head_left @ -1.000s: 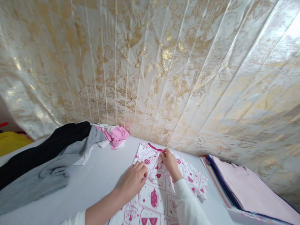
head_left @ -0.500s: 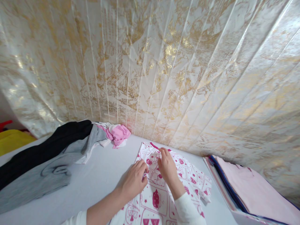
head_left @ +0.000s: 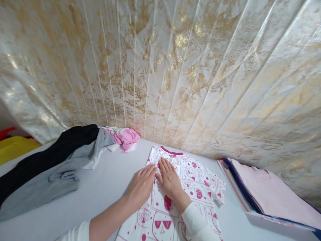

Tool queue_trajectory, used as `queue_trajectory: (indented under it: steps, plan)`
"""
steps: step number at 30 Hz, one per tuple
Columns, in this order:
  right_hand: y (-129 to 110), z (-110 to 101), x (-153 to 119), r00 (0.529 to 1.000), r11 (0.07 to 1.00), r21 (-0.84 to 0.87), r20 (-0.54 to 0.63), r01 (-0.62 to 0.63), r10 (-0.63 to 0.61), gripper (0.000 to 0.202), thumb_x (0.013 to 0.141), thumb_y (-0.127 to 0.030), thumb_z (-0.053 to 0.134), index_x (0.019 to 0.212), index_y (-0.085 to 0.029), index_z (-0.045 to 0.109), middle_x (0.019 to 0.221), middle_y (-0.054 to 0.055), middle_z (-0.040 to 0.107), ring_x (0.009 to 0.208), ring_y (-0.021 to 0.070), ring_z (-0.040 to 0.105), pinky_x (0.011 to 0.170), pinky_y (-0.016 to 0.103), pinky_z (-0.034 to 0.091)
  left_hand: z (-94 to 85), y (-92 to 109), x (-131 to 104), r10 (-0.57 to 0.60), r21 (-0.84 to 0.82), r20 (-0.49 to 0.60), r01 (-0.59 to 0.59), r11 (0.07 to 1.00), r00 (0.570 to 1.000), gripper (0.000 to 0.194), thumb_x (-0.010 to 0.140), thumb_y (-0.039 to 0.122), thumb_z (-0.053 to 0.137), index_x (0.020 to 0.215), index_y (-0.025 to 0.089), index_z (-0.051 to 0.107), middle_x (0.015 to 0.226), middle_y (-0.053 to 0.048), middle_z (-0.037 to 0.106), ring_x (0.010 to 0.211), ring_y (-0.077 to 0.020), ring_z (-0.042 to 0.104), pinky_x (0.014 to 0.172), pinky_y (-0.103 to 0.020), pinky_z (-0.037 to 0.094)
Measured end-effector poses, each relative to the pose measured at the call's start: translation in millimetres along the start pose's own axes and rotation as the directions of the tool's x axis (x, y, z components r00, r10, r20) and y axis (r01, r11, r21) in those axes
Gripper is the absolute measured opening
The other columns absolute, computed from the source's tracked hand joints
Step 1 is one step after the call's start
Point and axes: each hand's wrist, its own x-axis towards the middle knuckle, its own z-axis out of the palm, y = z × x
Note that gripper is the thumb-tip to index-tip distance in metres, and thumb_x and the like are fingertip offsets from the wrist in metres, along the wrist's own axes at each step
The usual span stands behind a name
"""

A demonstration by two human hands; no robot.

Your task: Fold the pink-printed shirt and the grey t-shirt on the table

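Flattening the right hand (head_left: 169,177) palm-down on the white-and-pink printed shirt (head_left: 198,187) now, no longer holding it up at the collar. Spreading fingers, clenching nothing, pressing just below the pink neckband (head_left: 172,153) and so leaving the whole band in plain view at the shirt's twelve o'clock. Resting the left hand (head_left: 141,185), palm down, at the shirt's ten o'clock edge, fingers stretched close together and almost meeting the right thumb; unable to tell about any grip on cloth, with the left thumb hidden. Spreading the shirt out on the pale surface (head_left: 115,177) at six o'clock in the view, with one short sleeve (head_left: 217,187) reaching toward two o'clock.

Hiding the opposite sleeve, perhaps under the left hand or folded beneath; unable to tell which. Cutting off the hem at the bottom edge of the view. Lying at four o'clock, a folded stack (head_left: 276,190), running out of view, with lower layers hard to separate. Trailing off at eight o'clock, a grey garment (head_left: 42,190) beside a black one (head_left: 57,147). Bunching beyond recognition at ten o'clock from the hands, a pink cloth (head_left: 129,138).
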Motion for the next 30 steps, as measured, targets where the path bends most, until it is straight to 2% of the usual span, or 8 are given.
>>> queue_trajectory:
  steps: [3,8,12,16,21,26,28,30]
  plan:
    - [0,5,-2,1.0,1.0,0.014,-0.01,-0.007,0.007,0.057,0.101,-0.046,0.033,0.146,-0.012,0.039,0.154,0.009,0.033,0.143,0.0233,0.03,0.116,0.039,0.028,0.5,-5,-1,0.038,0.062,0.038,-0.04,0.997,0.999,0.045,0.095,0.018,0.04,0.139,0.013,0.044,0.148,-0.013,0.044,0.137,-0.0231,0.039,0.107,-0.041,0.036]
    - [11,-5,14,0.998,0.999,0.046,0.06,-0.02,0.017,0.054,0.1,-0.041,0.039,0.146,-0.012,0.039,0.153,0.011,0.036,0.143,0.0217,0.03,0.116,0.039,0.027,-12.4,-9,0,-0.023,0.089,0.053,0.019,0.996,0.998,0.045,0.096,0.021,0.037,0.139,0.012,0.045,0.149,-0.014,0.041,0.139,-0.0242,0.037,0.108,-0.045,0.034]
    - [6,-20,20,0.993,0.994,0.051,0.078,-0.097,0.092,0.052,0.1,-0.034,0.039,0.145,-0.009,0.039,0.153,0.015,0.033,0.143,0.0254,0.029,0.114,0.044,0.03,-31.0,4,-26,0.014,0.063,0.055,-0.017,0.998,0.998,0.047,0.094,0.019,0.035,0.14,0.01,0.044,0.15,-0.015,0.04,0.14,-0.0233,0.034,0.111,-0.043,0.03]
    - [-34,-36,-14,0.999,0.991,0.133,0.036,-0.017,0.013,0.052,0.098,-0.028,0.036,0.147,-0.009,0.034,0.155,0.015,0.03,0.144,0.0241,0.026,0.114,0.046,0.029,-49.7,17,-70,0.087,0.049,0.119,-0.094,0.994,0.989,0.048,0.094,0.02,0.038,0.14,0.01,0.044,0.15,-0.014,0.04,0.14,-0.0238,0.035,0.111,-0.042,0.03]
    - [-97,-59,-79,0.991,0.962,0.26,0.085,0.082,-0.108,0.056,0.092,-0.019,0.04,0.147,-0.009,0.034,0.154,0.015,0.033,0.143,0.0265,0.029,0.113,0.047,0.033,-58.2,9,-108,0.043,0.068,0.1,-0.05,0.996,0.994,0.048,0.092,0.016,0.039,0.14,0.013,0.046,0.15,-0.012,0.041,0.139,-0.023,0.036,0.112,-0.04,0.029]
    - [-125,-79,-111,0.992,0.95,0.308,0.126,-0.048,0.01,0.055,0.081,-0.013,0.053,0.136,-0.012,0.046,0.143,0.018,0.047,0.132,0.0314,0.044,0.105,0.05,0.042,-55.0,2,-108,0.021,0.058,0.093,-0.026,0.998,0.995,0.047,0.093,0.013,0.038,0.14,0.017,0.045,0.152,-0.01,0.038,0.141,-0.0217,0.032,0.109,-0.04,0.031]
    - [-130,-86,-120,0.991,0.921,0.381,0.127,-0.081,0.034,0.045,0.077,-0.007,0.055,0.121,-0.016,0.054,0.128,0.015,0.057,0.118,0.0278,0.055,0.096,0.045,0.048,-54.6,2,-104,-0.001,0.059,0.112,-0.005,0.998,0.994,0.05,0.091,0.007,0.038,0.138,0.02,0.047,0.153,-0.009,0.036,0.142,-0.0213,0.03,0.109,-0.04,0.032]
    - [-136,-92,-130,0.987,0.869,0.49,0.16,-0.061,-0.022,0.038,0.069,-0.005,0.062,0.105,-0.02,0.059,0.111,0.008,0.061,0.101,0.0233,0.059,0.087,0.038,0.051,-54.5,3,-101,-0.027,0.056,0.133,0.02,0.998,0.991,0.057,0.085,0.001,0.038,0.137,0.021,0.048,0.153,-0.008,0.036,0.142,-0.0217,0.029,0.107,-0.041,0.033]
